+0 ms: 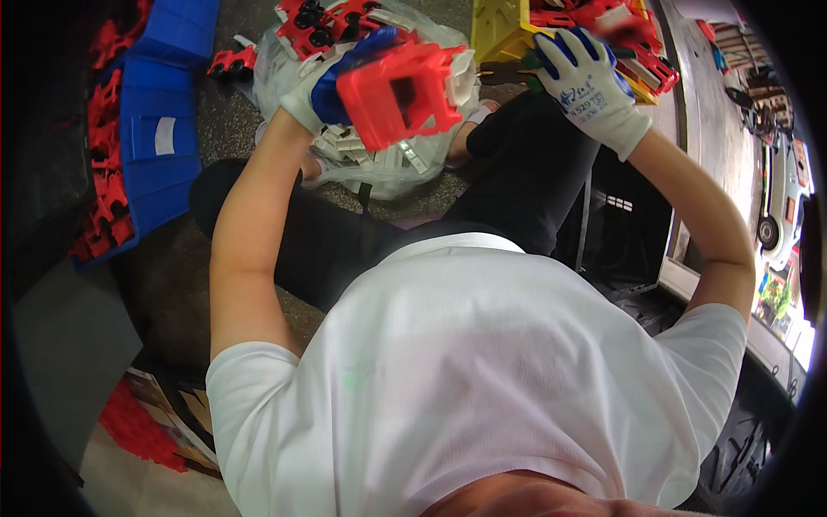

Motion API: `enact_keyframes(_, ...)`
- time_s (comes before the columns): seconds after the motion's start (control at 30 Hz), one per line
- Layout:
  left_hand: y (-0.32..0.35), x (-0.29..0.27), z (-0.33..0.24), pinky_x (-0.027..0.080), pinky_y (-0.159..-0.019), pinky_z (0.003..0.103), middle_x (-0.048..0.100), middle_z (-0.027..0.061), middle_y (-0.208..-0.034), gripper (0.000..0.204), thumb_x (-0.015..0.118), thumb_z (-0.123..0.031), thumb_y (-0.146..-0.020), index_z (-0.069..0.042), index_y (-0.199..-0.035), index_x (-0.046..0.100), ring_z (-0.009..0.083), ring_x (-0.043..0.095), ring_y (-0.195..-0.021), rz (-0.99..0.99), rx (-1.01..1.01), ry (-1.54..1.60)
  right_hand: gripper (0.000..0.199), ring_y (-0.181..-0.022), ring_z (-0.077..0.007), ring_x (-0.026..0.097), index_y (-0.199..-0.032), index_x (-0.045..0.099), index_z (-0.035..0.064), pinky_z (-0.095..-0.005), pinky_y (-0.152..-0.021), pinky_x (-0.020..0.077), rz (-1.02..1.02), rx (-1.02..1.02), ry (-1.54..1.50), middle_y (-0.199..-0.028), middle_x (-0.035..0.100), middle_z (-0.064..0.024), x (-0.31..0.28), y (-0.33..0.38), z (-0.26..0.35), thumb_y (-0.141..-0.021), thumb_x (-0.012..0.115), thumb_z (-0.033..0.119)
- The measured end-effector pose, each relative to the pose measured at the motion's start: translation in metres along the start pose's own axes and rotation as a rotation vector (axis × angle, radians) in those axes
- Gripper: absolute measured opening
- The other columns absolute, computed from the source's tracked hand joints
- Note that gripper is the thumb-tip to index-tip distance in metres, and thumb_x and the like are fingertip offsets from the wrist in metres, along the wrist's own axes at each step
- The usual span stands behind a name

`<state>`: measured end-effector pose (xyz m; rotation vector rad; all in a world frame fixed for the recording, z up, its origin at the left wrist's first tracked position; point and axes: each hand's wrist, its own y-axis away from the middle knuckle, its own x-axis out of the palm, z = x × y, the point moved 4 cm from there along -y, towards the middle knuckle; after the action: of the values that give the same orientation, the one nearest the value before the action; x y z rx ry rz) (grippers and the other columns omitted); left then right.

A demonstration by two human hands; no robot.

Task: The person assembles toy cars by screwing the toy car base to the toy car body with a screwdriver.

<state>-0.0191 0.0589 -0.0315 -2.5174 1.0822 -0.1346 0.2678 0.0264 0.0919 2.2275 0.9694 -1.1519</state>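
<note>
Head view | left gloved hand [327, 93]: closed around a red plastic truck body [376, 114], raised above a clear plastic bag [379, 185] of white parts [407, 157] | right gloved hand [587, 86]: fingers bent, palm down, near a yellow bin [498, 33] containing red toy vehicles; whether it grips anything cannot be told | far left: blue bin [159, 99]

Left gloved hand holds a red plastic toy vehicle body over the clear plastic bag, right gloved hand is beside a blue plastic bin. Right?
Bin colour is wrong: the head view shows the right gloved hand beside a yellow plastic bin. The rest holds: left gloved hand holding the red plastic toy vehicle body over the clear plastic bag.
</note>
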Motion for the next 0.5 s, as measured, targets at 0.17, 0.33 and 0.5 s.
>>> enact_keyframes(0.17,0.006,0.029,0.018,0.041,-0.101,0.033,0.048,0.0114,-0.135,0.061,0.069,-0.002,-0.077,-0.003,-0.133,0.045,0.0219,0.047,-0.123,-0.077,-0.212,0.486,0.02,-0.111,-0.0319,0.048,-0.105,0.061,0.0123,-0.0429,-0.097,0.0371,-0.494,-0.162,0.077,-0.122,0.051,-0.0137,0.01,-0.016,-0.015,-0.089,0.052,0.021)
enact_keyframes(0.33,0.004,-0.007,-0.006,0.043,-0.098,0.031,0.055,0.0094,-0.126,0.046,0.064,-0.001,-0.081,-0.003,-0.125,0.054,0.0193,0.053,-0.116,-0.11,-0.199,0.007,0.037,-0.131,-0.0284,0.036,-0.114,0.061,0.0144,-0.0469,-0.107,0.0296,0.104,0.097,0.084,-0.14,0.04,-0.0096,-0.015,0.009,-0.024,-0.078,0.066,0.021)
enact_keyframes(0.5,-0.007,0.001,-0.01,0.043,-0.096,0.026,0.058,0.0068,-0.122,0.048,0.068,-0.007,-0.08,-0.002,-0.126,0.053,0.012,0.054,-0.11,-0.333,-0.614,0.406,0.061,-0.114,-0.031,0.053,-0.129,0.048,0.009,-0.0349,-0.099,0.0411,0.479,0.43,-1.0,-0.126,0.053,-0.0165,0.016,0.029,-0.029,-0.082,0.063,0.044)
